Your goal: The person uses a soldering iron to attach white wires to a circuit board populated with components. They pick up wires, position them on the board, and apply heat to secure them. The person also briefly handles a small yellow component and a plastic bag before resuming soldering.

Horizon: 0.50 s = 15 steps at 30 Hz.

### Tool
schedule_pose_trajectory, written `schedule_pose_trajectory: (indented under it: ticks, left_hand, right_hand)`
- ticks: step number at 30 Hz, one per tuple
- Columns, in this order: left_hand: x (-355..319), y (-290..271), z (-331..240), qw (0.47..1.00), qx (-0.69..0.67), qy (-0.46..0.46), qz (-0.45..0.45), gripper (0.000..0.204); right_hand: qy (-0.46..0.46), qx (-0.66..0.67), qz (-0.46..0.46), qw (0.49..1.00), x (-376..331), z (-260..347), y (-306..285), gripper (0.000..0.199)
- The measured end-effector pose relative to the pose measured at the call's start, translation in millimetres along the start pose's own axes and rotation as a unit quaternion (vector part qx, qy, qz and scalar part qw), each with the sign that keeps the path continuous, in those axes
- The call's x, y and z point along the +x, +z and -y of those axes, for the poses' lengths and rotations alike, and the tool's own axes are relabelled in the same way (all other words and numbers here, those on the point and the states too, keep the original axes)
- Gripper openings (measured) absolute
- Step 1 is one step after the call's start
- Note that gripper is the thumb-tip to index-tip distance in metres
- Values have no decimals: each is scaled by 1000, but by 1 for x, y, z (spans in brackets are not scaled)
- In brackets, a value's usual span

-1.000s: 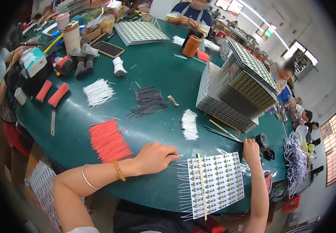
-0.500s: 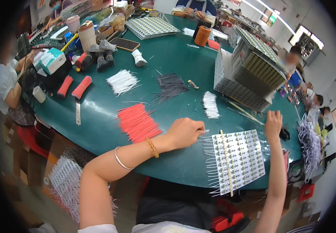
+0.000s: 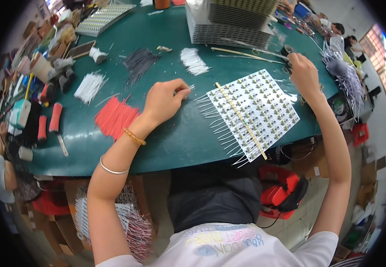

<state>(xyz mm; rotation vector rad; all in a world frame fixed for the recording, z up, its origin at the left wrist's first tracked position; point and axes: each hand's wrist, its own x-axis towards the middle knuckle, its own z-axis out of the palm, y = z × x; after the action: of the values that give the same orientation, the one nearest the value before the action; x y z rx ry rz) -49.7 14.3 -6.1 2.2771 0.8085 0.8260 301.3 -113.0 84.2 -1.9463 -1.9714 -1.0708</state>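
Observation:
My left hand (image 3: pixel 162 101) is closed in a pinch on short white wires (image 3: pixel 191 87), whose ends stick out past the fingertips. Right of it lies a white panel of small circuit boards (image 3: pixel 264 111), a yellow stick (image 3: pixel 242 120) across it and white wires (image 3: pixel 217 124) looping from its left edge. My right hand (image 3: pixel 304 74), fingers curled, is beyond the panel's far right corner. A long thin pale strip (image 3: pixel 257 49) meets its fingertips and appears held. Red wires (image 3: pixel 115 116) lie loose just left of my left hand.
Piles of white wires (image 3: pixel 89 87), dark grey wires (image 3: pixel 140 63) and more white wires (image 3: pixel 194 61) lie farther back. A tall stack of panels (image 3: pixel 228 31) stands at the far side. Another yellow stick (image 3: pixel 233 51) lies before it. A box of wired panels (image 3: pixel 112 209) sits below the table edge.
The view has shifted toward the table's near edge. The panel appears turned, and the pale strip now shows at my right fingertips. My left hand still pinches the white wires.

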Motion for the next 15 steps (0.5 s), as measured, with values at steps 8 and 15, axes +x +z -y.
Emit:
schedule_pose_trajectory:
  ticks: [8,15]
  left_hand:
    - [5,3,-6,1000,-7,-6,5,11]
    - [4,0,-8,1000,-19,-23,12,11]
  right_hand:
    - [42,127,-43,990,-14,-28,58,22]
    - [93,130,29,987,-20,-42,102,19]
